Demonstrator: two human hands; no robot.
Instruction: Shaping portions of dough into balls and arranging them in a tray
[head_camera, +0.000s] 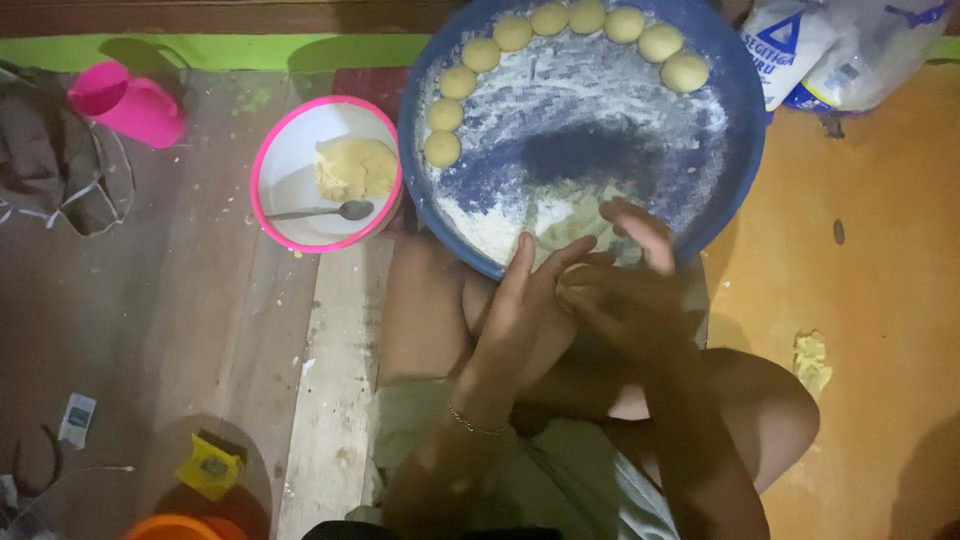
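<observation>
My left hand (520, 315) and my right hand (635, 275) are pressed palm to palm above my lap, at the near rim of a big round blue tray (740, 120). A small piece of dough (575, 285) sits between the palms, mostly hidden. The tray is dusted with white flour, and a flattened mass of pale dough (570, 215) lies just beyond my fingers. Several round dough balls (513, 33) line the tray's far rim in an arc.
To the left of the tray stands a white bowl with a pink rim (262, 165), holding a yellow dough lump (355, 168) and a metal spoon (325, 211). A pink cup (130, 100) and brown cloth lie far left. Flour bags (840, 45) are at top right, and a dough scrap (812, 360) lies on the orange floor.
</observation>
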